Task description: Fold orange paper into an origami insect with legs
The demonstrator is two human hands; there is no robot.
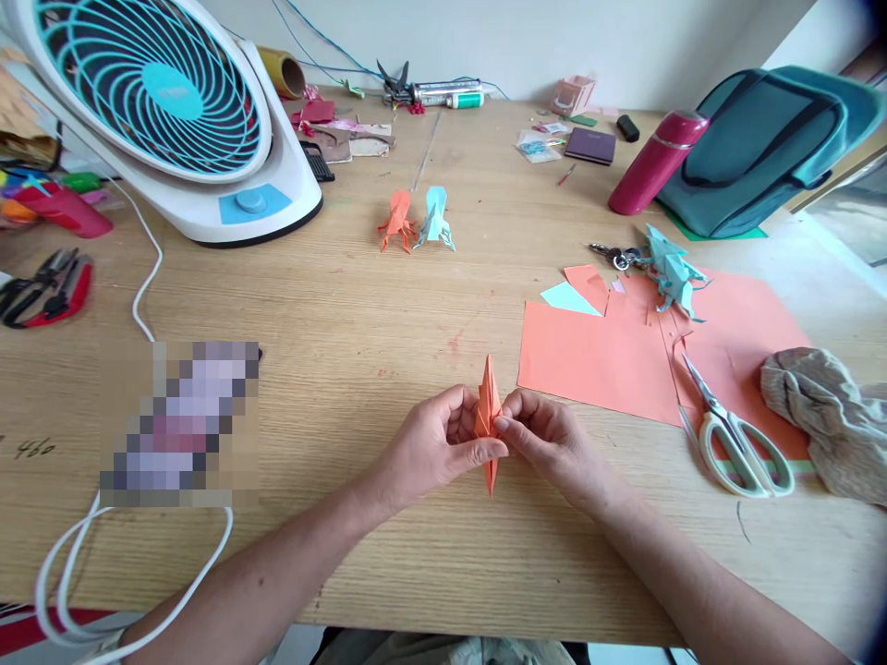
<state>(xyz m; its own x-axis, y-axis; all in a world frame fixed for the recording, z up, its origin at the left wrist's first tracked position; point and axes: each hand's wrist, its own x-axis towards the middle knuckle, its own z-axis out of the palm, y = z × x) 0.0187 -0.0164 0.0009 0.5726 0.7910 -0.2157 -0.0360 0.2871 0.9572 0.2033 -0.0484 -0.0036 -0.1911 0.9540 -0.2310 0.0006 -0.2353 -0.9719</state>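
Between my two hands, near the front of the desk, is an orange folded paper piece (490,392), narrow and pointed at both ends. My left hand (450,434) grips its lower left side, the thumb lying across the front. Thumb and fingertips of my right hand (544,429) pinch its right edge. Farther back stand two finished-looking origami figures with thin legs, an orange one (397,218) and a light blue one (435,216). At the right, a larger light blue origami figure (672,268) rests on orange paper sheets (596,356).
White-handled scissors (738,453) and a crumpled grey cloth (824,416) lie at the right. Behind them stand a magenta flask (655,166) and a teal bag (762,157). A fan (270,208) occupies the left back; a white cable (218,545) loops by my left forearm.
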